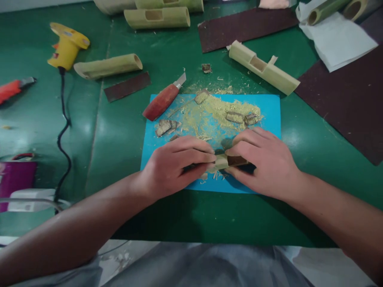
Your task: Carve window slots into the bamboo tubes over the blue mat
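My left hand (182, 167) and my right hand (266, 161) grip a short piece of bamboo (221, 162) between them, low over a blue sheet (271, 119). A pale band of the bamboo shows between my fingertips, with a dark opening beside my right fingers; both of its ends are covered by my hands. Pale shavings (215, 109) and several pieces of sandpaper (235, 116) lie on the sheet beyond my fingers. A knife with a red wooden handle (161, 101) rests across the sheet's far left corner, its blade pointing away.
On the green table (119, 131), a yellow glue gun (67, 46) with a black cord stands at the left. Cut bamboo tubes (157, 18) lie at the back, and a notched one (263, 67) lies back right. Dark sandpaper sheets (347, 95) cover the right side. An orange cutter (12, 91) lies far left.
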Demonstrator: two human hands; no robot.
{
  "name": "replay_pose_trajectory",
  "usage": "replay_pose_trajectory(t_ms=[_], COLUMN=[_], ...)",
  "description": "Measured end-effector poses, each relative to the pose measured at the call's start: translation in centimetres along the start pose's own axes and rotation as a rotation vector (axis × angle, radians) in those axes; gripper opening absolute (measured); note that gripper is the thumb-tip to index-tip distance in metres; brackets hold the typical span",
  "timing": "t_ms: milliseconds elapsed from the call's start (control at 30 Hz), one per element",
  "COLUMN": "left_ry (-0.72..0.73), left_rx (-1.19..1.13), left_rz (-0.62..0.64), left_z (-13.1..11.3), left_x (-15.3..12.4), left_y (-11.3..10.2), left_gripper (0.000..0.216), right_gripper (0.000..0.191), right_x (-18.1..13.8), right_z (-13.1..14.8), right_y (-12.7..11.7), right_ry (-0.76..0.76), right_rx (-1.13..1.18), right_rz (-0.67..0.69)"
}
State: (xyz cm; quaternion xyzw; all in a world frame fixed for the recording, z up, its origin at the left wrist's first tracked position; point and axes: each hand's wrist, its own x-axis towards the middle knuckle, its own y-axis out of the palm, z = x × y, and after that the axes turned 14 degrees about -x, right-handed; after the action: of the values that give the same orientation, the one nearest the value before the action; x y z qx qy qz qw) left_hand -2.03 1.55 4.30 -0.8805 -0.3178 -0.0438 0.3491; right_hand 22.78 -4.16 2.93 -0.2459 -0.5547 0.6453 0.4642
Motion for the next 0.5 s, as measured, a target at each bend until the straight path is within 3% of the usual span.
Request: replay_pose_trajectory(t_ms=[267,500], left_ry=[0.108,0.145], left_rx=[0.182,0.205], left_rz=[-0.015,0.001], left_z=[-1.0,-1.4], left_x=[-0.2,0.0], left_y=[0.9,1.2], left_gripper=[0.012,0.012], right_gripper=[0.021,0.022], right_x=[0.0,-0.1], right_z=[0.1,0.3], right_y=[0.0,0.1], right_ry=[0.013,0.022], right_rx=[-0.014,-0.016], right_rz=[-0.001,-0.01])
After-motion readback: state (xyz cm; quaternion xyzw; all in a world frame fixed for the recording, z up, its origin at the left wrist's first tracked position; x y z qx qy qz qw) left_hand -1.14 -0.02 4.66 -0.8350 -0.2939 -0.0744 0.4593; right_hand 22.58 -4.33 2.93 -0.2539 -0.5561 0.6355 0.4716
